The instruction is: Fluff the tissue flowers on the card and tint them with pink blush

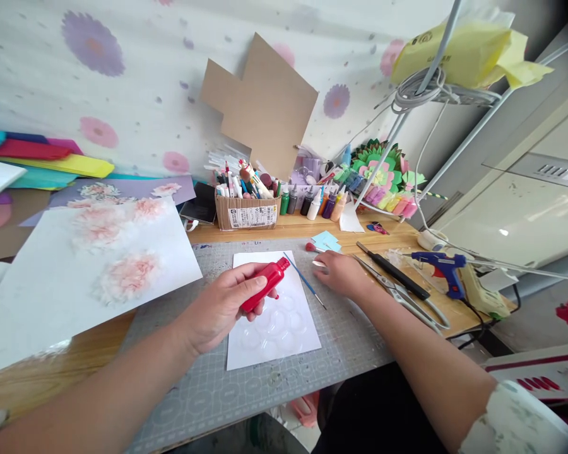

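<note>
My left hand (236, 296) is closed round a red paint bottle (266, 287), tilted with its capless neck to the upper right. Below it, a clear palette with round wells (279, 321) lies on a sheet of white paper (246, 359). A thin blue paintbrush (303, 279) rests slantwise across the paper's right edge. My right hand (338, 272) is low over the grey cutting mat (350, 328), its fingers slightly apart and no object visible between them. Just beyond its fingertips lies a small red-ended item (310, 247), partly hidden, beside light blue paper pieces (326, 240).
Behind the mat stand a cardboard box of pens (246, 214) and several paint bottles (315, 205). Scissors (397, 293), a black-handled tool (397, 272) and a blue glue gun (440, 268) lie at right. White paper with pink fluffy flowers (130, 277) covers the left side.
</note>
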Demonstrator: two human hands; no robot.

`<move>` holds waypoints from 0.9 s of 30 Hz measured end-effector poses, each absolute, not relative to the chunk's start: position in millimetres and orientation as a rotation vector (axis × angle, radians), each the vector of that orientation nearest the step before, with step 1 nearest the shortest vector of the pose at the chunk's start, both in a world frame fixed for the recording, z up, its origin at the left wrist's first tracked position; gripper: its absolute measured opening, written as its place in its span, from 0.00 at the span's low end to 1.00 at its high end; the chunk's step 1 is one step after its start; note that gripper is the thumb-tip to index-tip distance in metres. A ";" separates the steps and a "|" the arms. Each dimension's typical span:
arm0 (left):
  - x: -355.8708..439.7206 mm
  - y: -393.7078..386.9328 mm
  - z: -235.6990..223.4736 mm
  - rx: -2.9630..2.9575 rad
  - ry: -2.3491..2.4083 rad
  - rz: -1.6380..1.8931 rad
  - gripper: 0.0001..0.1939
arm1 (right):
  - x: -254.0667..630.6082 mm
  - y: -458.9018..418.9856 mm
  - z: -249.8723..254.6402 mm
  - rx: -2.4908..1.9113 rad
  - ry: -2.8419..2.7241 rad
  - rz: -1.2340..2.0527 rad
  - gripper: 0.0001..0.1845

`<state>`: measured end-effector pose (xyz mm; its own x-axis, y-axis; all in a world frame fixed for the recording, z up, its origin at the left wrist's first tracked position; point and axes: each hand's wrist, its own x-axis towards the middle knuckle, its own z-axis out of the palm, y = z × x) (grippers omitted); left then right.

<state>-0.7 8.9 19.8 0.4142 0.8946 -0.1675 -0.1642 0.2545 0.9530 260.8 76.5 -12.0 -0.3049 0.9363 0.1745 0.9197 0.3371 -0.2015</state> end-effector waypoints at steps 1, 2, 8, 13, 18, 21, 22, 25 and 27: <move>-0.3 8.0 19.5 1.090 0.865 0.867 0.20 | 258.7 73.4 -9.3 -1.662 -2.310 0.082 0.11; 0.2 7.2 19.2 1.117 0.878 0.880 0.21 | 255.9 68.7 -5.3 -1.656 -2.275 0.071 0.13; 6.3 2.4 19.7 1.333 0.971 0.950 0.22 | 221.9 21.0 24.6 -1.180 -1.951 -0.031 0.10; 10.4 -4.0 20.9 1.454 1.061 0.961 0.23 | 200.1 4.2 28.5 -0.978 -1.898 -0.220 0.09; 8.7 -7.5 19.2 1.647 1.123 0.986 0.21 | 200.2 5.3 30.0 -0.977 -1.875 -0.259 0.09; 8.0 -7.0 19.8 1.740 1.142 0.993 0.20 | 204.1 5.3 33.1 -0.942 -1.904 -0.216 0.10; 7.8 -6.6 20.2 1.759 1.149 0.990 0.20 | 205.5 5.5 34.0 -0.924 -1.914 -0.193 0.10; 6.4 -4.9 21.1 1.804 1.167 0.971 0.20 | 209.4 7.6 36.3 -0.878 -1.939 -0.112 0.12; 4.7 -3.8 21.6 1.839 1.162 0.960 0.20 | 212.3 9.6 37.5 -0.865 -1.963 -0.027 0.13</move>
